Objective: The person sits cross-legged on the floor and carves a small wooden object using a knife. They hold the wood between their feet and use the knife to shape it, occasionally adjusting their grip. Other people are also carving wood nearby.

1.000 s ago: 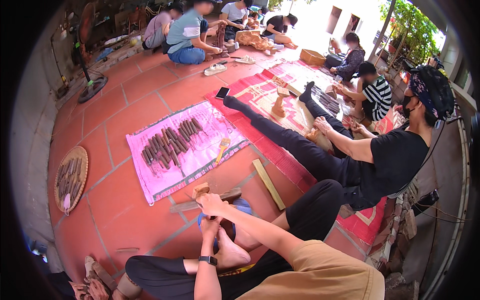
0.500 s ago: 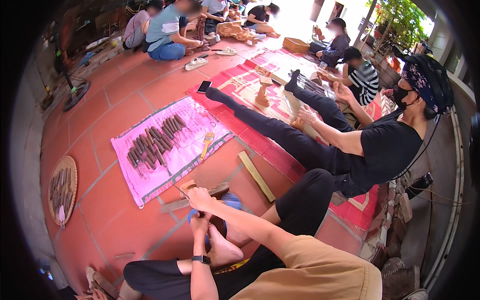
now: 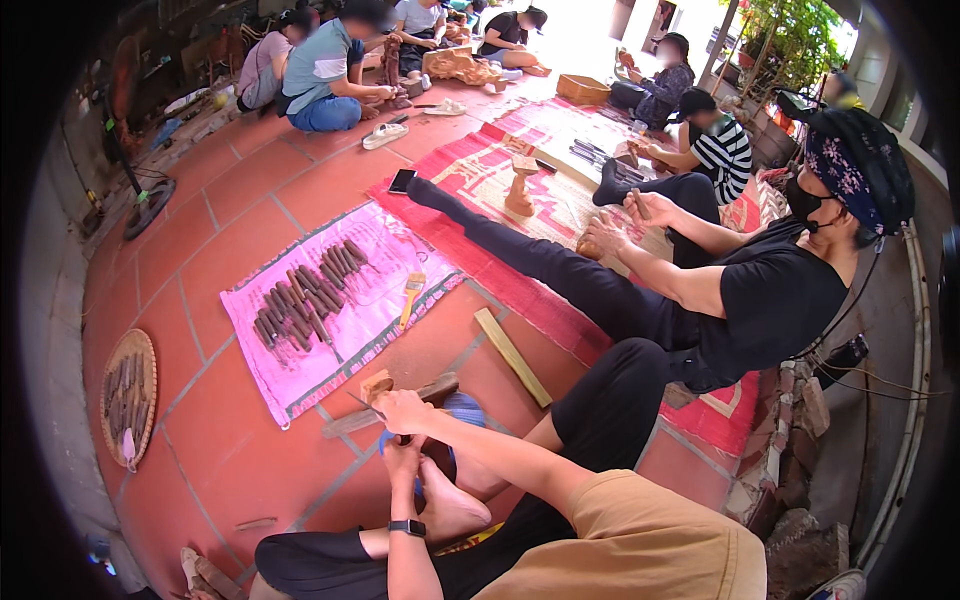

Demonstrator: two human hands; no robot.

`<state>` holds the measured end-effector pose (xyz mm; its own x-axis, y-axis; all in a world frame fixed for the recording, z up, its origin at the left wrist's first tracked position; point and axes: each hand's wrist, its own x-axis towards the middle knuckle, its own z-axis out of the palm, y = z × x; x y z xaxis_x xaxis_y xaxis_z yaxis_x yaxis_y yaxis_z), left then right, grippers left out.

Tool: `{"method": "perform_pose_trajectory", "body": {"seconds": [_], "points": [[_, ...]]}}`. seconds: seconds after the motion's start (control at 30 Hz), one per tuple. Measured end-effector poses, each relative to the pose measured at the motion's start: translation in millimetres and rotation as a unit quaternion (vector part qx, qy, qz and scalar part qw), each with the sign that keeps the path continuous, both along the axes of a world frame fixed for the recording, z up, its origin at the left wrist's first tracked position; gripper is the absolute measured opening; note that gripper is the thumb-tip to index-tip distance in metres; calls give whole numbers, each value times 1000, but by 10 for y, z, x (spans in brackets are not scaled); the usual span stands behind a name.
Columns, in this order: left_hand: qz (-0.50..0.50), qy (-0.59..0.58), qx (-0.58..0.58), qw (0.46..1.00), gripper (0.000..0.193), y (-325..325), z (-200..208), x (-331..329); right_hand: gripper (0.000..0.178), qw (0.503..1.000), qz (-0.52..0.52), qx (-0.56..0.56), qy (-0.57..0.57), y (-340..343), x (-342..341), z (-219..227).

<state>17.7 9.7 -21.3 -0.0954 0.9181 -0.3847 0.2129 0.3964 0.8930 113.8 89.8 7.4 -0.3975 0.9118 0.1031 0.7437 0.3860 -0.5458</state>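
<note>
My left hand [image 3: 403, 460], a dark band on its wrist, is closed around the dark handle of a carving chisel [image 3: 364, 403]. The thin blade points up and left, past my other hand. Just above it, my right hand [image 3: 405, 412] is closed at a small light-brown wood block [image 3: 376, 384]; its fingers hide much of the block and part of the chisel, so whether they also touch the blade cannot be told. Beneath my hands lies a dark wooden bar [image 3: 432, 388] on the tiles, beside a blue patterned thing [image 3: 465, 407] near my bare foot.
Many dark-handled tools [image 3: 300, 305] and a flat brush [image 3: 412, 298] lie on a pink sack [image 3: 262, 375]. A round basket [image 3: 152, 385] with more tools is at far left. A wooden strip [image 3: 512, 355] lies right of my hands. A co-worker [image 3: 770, 290] sits close on the right.
The view has shifted slightly. My hands stay together on block and chisel, with only a small shift. The co-worker's far leg has bent, and a raised hand now shows a brown piece.
</note>
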Motion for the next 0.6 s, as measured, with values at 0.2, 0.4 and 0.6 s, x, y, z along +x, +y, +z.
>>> {"method": "perform_pose_trajectory", "body": {"seconds": [0.2, 0.4, 0.6], "points": [[6, 2, 7, 1000, 35, -3, -22, 39, 10, 997, -75, 13, 30, 92, -139, -5], [0, -8, 6, 1000, 37, -16, 11, 45, 14, 996, -23, -31, -78, 102, -118, -43], [17, -3, 28, 999, 37, -49, 44, 43, 14, 998, -23, -30, -50, 60, -156, -126]]}}
